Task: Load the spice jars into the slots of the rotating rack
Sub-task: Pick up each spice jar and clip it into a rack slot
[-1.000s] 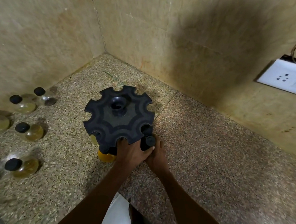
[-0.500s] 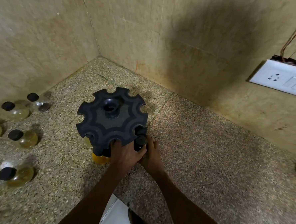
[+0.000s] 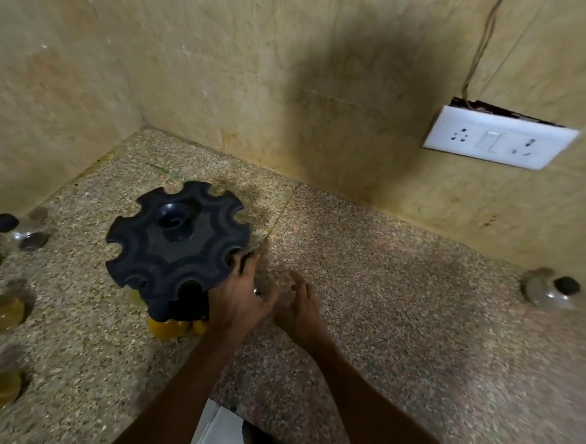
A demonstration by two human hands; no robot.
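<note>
The black rotating rack (image 3: 177,245) stands on the speckled counter near the corner. Yellow jars (image 3: 168,327) show beneath its front edge. My left hand (image 3: 239,297) lies against the rack's right front rim, its fingers reaching up to a slot there; whatever sits in that slot is hidden by the hand. Just right of the rack, my right hand (image 3: 300,304) hovers with fingers spread and holds nothing. Several loose black-capped spice jars (image 3: 1,310) lie on the counter at the left, and one more jar (image 3: 551,289) lies by the wall at the far right.
Tiled walls close the corner behind and left of the rack. A white switch and socket plate (image 3: 495,138) hangs on the right wall. A white object (image 3: 217,433) shows at the counter's near edge between my arms.
My right hand has let go of the black-capped jar at the rack's front slot and drawn back to the right. My left hand has slid right along the rim.
</note>
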